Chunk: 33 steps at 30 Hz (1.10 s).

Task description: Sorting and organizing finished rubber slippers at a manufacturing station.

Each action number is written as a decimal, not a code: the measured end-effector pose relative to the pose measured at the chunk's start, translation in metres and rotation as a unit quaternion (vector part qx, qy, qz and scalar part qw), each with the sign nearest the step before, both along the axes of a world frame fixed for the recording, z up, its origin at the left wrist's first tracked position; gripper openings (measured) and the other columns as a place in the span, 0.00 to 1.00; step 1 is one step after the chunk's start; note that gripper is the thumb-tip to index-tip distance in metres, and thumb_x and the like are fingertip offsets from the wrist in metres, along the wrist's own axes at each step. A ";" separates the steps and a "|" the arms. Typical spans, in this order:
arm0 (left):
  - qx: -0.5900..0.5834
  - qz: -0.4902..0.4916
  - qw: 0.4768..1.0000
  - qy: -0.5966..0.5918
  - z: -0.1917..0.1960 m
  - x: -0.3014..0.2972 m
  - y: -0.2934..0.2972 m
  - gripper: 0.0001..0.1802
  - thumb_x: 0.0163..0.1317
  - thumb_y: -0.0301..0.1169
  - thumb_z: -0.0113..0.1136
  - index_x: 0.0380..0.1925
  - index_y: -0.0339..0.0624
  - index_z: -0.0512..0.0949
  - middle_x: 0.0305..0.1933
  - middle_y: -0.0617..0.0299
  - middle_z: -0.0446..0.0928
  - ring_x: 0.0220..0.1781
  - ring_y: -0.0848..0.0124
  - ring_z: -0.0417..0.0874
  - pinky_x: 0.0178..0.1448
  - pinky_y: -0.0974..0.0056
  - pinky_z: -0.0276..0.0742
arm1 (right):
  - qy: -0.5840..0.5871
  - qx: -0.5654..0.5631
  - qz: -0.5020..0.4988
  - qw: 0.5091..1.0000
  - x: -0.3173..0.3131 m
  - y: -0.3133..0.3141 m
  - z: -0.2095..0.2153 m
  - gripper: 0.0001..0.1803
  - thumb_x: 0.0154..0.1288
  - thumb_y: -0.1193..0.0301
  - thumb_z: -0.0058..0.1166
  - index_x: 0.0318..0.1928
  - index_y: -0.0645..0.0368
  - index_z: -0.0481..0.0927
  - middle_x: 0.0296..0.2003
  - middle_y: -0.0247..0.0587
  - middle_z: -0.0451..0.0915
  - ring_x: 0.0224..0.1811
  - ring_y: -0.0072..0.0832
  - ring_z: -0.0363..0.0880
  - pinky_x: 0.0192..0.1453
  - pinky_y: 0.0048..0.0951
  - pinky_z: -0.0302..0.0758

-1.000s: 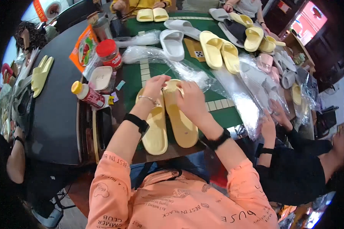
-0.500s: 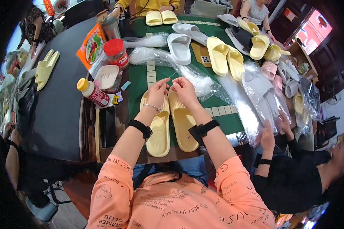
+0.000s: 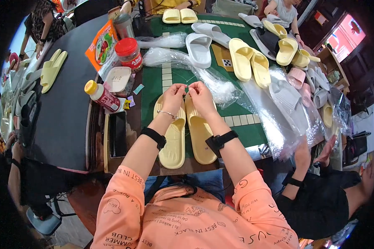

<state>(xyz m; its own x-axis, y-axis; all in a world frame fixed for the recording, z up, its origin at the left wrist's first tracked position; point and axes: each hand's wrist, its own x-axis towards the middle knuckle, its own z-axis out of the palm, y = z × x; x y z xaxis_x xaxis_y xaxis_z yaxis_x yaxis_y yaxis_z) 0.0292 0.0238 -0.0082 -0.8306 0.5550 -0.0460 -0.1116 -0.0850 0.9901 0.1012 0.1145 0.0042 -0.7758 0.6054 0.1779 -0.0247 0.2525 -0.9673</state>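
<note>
A pair of yellow slippers lies side by side in front of me, the left slipper (image 3: 172,145) and the right slipper (image 3: 201,139), toes pointing away. Over their straps, my left hand (image 3: 174,96) and my right hand (image 3: 200,97) meet with fingertips pinched almost together. A very thin clear strand faintly shows at the fingertips; most of it cannot be made out. Just beyond my right hand, a bundle of clear plastic strands (image 3: 222,91) spills from a clear bag.
A red-lidded jar (image 3: 128,54), a white-lidded tub (image 3: 118,79) and a yellow-capped bottle (image 3: 102,96) stand at left. More yellow slippers (image 3: 241,60) and a grey slipper (image 3: 198,50) lie farther back. At right are bagged grey slippers (image 3: 286,97) and a co-worker's arm (image 3: 302,159).
My hands stay pinched together over the slippers, fingertips slightly closer. The view has shifted a little. At right, the co-worker's hands have moved at the bagged slippers.
</note>
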 end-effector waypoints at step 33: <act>0.009 0.015 1.000 -0.012 0.006 0.004 -0.004 0.08 0.57 0.29 0.56 0.34 0.36 0.74 0.29 0.66 0.76 0.23 0.83 0.68 0.28 0.77 0.64 | -0.006 0.006 -0.003 1.000 0.004 -0.002 0.006 0.05 0.56 0.73 0.48 0.31 0.62 0.71 0.23 0.38 0.75 0.25 0.24 0.73 0.32 0.26 0.70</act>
<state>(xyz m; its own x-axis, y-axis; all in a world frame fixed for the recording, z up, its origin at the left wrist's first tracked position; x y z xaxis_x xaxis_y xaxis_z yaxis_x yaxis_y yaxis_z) 0.0337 0.0199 -0.0025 -0.8457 0.5308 -0.0560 -0.1319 -0.1062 0.9856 0.1052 0.1126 0.0107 -0.7746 0.6076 0.1756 -0.0109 0.2648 -0.9642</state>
